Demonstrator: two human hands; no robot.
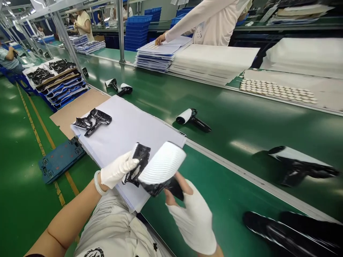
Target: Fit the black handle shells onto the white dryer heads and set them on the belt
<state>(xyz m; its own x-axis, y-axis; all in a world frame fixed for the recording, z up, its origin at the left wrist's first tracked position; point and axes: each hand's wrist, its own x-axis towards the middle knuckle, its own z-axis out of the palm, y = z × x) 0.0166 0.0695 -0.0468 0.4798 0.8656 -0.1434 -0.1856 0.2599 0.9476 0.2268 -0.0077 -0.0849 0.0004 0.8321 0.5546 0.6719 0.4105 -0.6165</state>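
Observation:
My left hand (119, 169), in a white glove with a bracelet at the wrist, is closed on a black plastic shell (141, 153) over the edge of a white sheet. Beside it my right hand (194, 214), its glove leaving fingertips bare, holds a black-and-white housing (164, 164) by its dark lower part. The housing's ribbed white side faces up and overlaps the shell; whether they touch I cannot tell. More black shells (93, 120) lie on the white sheet (125, 117) at the upper left.
Black-and-white dryer bodies (194, 119) lie along the green conveyor (227, 135). Blurred black parts (289, 232) are at the lower right. A layered stack (63, 87) stands at the left, with blue trays (60, 160) below. Across the conveyor a person's hand (160, 38) touches a paper stack (154, 60).

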